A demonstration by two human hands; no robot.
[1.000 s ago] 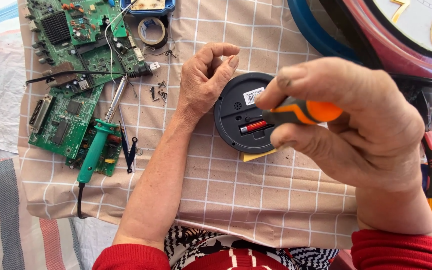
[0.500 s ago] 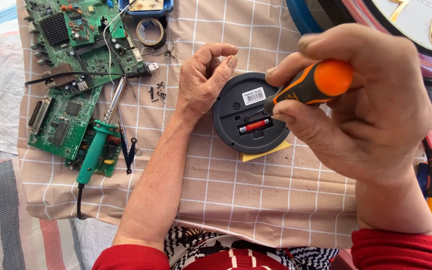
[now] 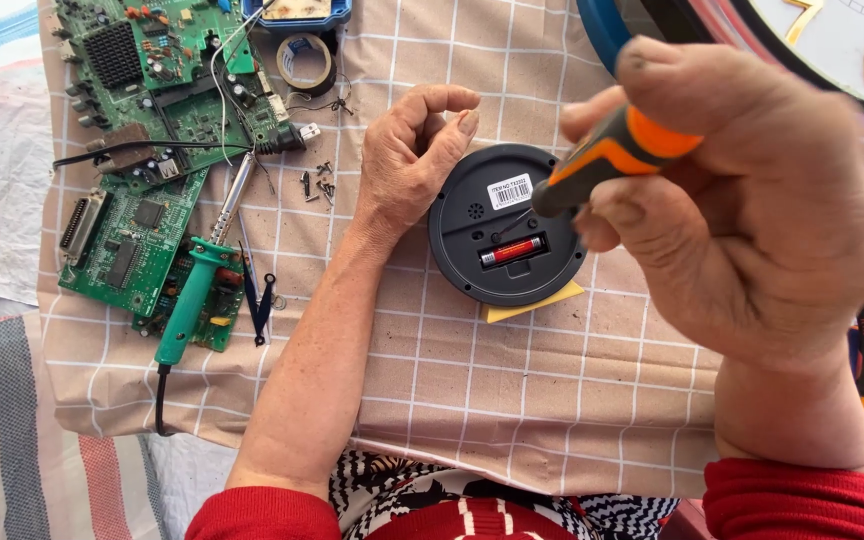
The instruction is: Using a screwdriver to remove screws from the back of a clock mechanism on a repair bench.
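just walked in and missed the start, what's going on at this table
A person sits at a checked cloth working on a round black device lying face down, a red battery showing in its open slot. The right hand holds an orange-and-black screwdriver, tip down at the device's back. The left hand rests curled against the device's left edge. Green circuit boards, a green-handled soldering iron and loose screws lie to the left.
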